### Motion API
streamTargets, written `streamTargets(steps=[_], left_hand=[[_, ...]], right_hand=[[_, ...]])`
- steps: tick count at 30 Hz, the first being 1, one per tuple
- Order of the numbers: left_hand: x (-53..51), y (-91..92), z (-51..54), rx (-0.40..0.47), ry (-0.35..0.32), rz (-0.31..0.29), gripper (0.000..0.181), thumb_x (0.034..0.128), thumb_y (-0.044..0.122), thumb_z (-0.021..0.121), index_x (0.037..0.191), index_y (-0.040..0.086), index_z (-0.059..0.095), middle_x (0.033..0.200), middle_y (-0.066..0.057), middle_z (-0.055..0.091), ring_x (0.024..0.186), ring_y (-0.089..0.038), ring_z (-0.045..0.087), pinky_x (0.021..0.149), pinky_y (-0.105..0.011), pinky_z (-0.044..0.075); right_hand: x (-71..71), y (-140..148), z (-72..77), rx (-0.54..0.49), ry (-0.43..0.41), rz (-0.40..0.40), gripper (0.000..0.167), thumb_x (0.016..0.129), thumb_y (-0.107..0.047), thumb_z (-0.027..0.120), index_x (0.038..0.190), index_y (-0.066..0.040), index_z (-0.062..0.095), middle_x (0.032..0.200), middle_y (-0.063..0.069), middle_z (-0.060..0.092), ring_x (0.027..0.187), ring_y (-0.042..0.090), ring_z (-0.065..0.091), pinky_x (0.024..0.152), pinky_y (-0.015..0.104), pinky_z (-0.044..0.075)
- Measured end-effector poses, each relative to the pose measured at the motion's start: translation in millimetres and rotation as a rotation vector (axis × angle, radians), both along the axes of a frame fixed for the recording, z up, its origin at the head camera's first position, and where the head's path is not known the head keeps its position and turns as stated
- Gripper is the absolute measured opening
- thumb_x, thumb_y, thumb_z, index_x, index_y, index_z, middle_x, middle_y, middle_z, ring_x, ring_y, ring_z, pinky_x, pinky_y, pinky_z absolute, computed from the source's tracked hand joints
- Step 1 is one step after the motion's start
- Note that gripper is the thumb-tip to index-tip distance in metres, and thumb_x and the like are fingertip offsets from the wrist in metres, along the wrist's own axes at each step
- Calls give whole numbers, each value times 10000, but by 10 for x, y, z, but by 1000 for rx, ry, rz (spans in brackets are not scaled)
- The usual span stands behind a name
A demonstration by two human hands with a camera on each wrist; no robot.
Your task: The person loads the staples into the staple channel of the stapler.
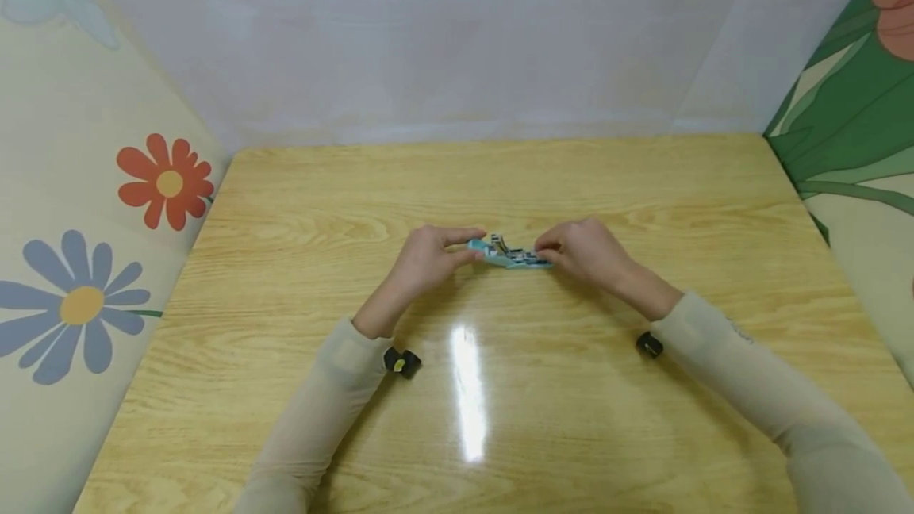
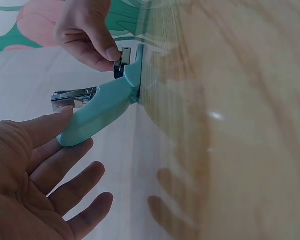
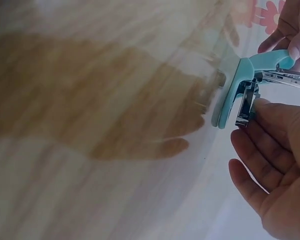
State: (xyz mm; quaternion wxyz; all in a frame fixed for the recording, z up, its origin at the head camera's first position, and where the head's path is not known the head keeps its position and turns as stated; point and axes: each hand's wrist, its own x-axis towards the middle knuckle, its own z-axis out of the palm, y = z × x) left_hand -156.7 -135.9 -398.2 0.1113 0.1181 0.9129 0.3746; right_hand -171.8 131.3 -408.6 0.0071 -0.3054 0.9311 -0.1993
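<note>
Turquoise plastic and bright steel are joined in one opened stapler (image 1: 500,258), set near the middle of the wooden table (image 1: 357,189), directly between the two hands. Its long axis is laid from side to side, across the front of the person rather than toward them, so that one end is met by each hand. The free end of the handle (image 2: 97,115) is pinched by the left hand (image 1: 428,256), with the thumb on the steel side and the index finger opposite; the other fingers are spread loosely. That end is raised off the table, and the handle is sloped down rightward to the hinge (image 2: 133,95). Beyond the hinge, the base (image 3: 232,95) is laid along the table. Above the base, a steel magazine (image 3: 246,102) is tilted slightly up, and its free end is pinched by the right hand (image 1: 587,251) between thumb and fingers; how firmly cannot be told. A second steel piece, a narrow rail (image 3: 285,78), is angled away from the handle near the left thumb. Neither hand can be called nearer to the stapler as a whole: the handle is reached from the left, the magazine from the right.
</note>
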Motion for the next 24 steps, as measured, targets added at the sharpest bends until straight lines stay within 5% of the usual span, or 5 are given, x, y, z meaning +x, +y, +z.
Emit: streamTargets(steps=[24], left_hand=[[12,-19,-7,1,9,-12,367,944,339,728,1298,245,708,1346,-54,681,413,-67,209,415,-198,268]], right_hand=[[11,-45,-36,44,29,29,147,954,-210,723,1017,-108,807,1004,53,799,886,209,759,808,381,610]])
